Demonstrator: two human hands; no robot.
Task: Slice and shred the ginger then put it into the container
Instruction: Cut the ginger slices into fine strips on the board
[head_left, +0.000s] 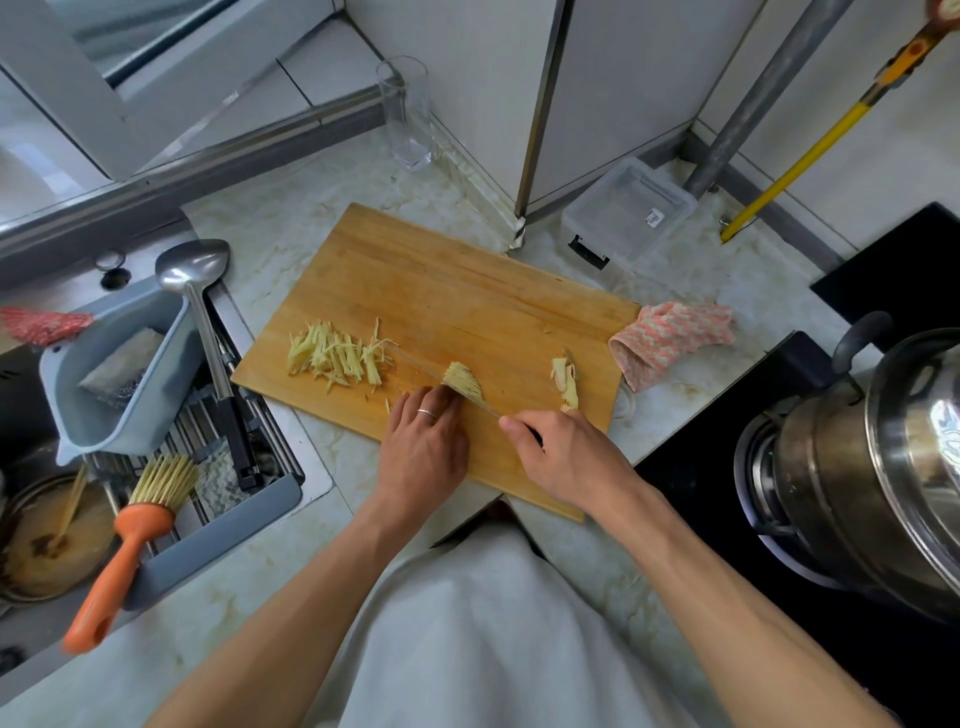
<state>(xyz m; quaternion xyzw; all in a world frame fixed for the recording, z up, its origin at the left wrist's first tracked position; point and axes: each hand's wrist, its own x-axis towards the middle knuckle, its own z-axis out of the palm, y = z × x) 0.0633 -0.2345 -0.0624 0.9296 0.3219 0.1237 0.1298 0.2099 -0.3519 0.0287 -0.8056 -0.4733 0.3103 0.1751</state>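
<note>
Both hands are working mid-frame: right hand (566, 457) is gripping the knife (470, 397). Left hand (423, 441) is pressing curled fingers onto ginger slices (465, 382), shreds (337, 356) lying left on the board (467, 291).

pale yellow ginger shreds (337, 356), honey-brown board (441, 291), pink-white zigzag cloth (670, 340) (knit-like), orange brush (124, 551).

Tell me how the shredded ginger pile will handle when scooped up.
The shreds are thin and loose, so they are probably light and will likely scatter. Cut faces look moist, so some may cling to fingers or the board.
</note>
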